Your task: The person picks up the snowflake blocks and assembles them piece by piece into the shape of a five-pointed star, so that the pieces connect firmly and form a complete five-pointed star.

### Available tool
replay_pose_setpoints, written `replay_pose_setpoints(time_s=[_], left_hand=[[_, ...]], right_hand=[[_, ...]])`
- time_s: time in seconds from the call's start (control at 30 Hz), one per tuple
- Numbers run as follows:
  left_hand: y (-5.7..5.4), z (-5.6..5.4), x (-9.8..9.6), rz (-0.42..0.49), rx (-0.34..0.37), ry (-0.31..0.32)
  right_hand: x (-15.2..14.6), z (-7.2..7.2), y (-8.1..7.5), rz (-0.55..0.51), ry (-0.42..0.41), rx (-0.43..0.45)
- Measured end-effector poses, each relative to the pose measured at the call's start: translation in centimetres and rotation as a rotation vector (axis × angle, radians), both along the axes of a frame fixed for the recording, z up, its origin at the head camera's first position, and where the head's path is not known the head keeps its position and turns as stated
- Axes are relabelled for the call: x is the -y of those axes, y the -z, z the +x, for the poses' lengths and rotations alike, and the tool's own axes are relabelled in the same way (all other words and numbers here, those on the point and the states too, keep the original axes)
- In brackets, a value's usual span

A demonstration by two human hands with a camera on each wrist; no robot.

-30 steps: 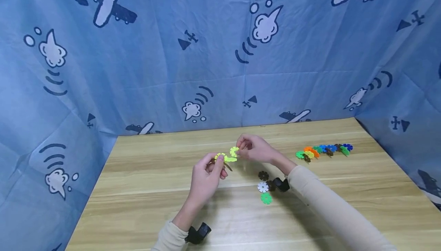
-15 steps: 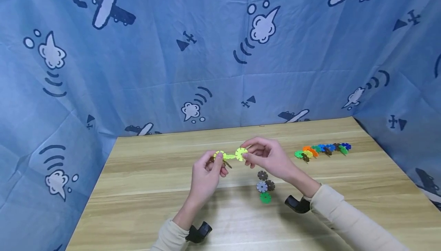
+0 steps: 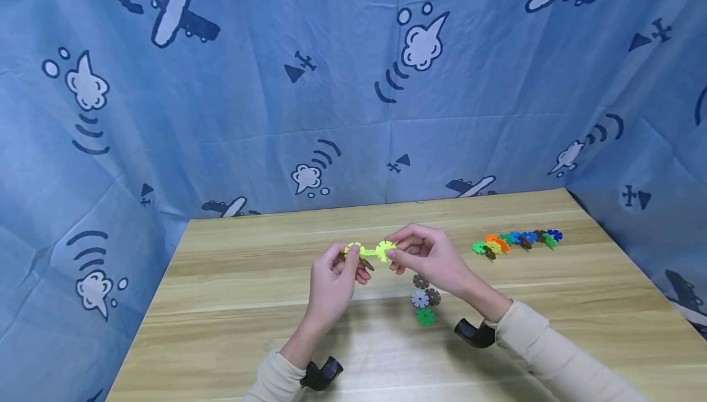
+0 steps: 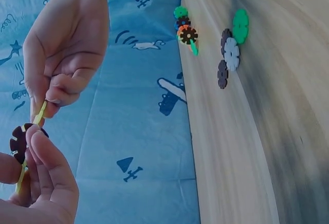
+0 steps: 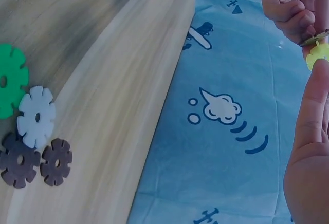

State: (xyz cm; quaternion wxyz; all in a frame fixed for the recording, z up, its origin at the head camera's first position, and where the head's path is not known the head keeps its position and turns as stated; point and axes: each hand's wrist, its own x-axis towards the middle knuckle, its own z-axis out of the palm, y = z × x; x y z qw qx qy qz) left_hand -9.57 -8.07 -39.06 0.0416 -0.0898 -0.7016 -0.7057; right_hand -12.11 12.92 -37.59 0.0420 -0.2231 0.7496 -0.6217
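Above the table, both hands hold a short chain of yellow notched plastic discs. My left hand (image 3: 331,282) pinches the left yellow disc (image 3: 353,249) between thumb and fingers. A brown disc (image 4: 19,142) is attached there, partly covered by the left fingers. The middle yellow disc (image 3: 370,253) shows nearly edge-on between the hands. With thumb and fingers, my right hand (image 3: 433,261) pinches the right yellow disc (image 3: 383,251), which meets the middle one. In the right wrist view, the right hand's thumb side hides part of a yellow disc (image 5: 317,55).
Below the right hand, a green disc (image 3: 425,316), a white disc (image 3: 420,298) and two brown discs (image 3: 433,297) lie on the wooden table (image 3: 248,304). A joined row of multicoloured discs (image 3: 516,238) lies farther right. Blue printed cloth (image 3: 353,101) hangs behind the table.
My right hand has shifted right and turned, its forearm swinging outward. Its yellow disc has come down from above the middle disc into line with it. The left hand has stayed nearly still.
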Motion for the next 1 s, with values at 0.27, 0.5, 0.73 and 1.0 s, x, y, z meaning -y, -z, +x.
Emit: replay_pose_setpoints(time_s=[0.27,0.5,0.73,1.0], left_hand=[[0.07,0.03,-0.26,0.024,0.025,0.022],[0.46,-0.03,-0.23,0.041,0.048,0.04],[0.24,-0.2,-0.03,-0.006,0.07,0.033],[-0.22,-0.06,0.15,-0.122,0.064,0.019]], right_hand=[[0.38,0.18,0.38,-0.042,0.012,-0.006],[0.45,0.45,0.66,-0.019,0.015,0.046],[0.39,0.54,0.53,0.0,0.017,0.053],[0.65,0.7,0.9,0.014,0.064,0.012]])
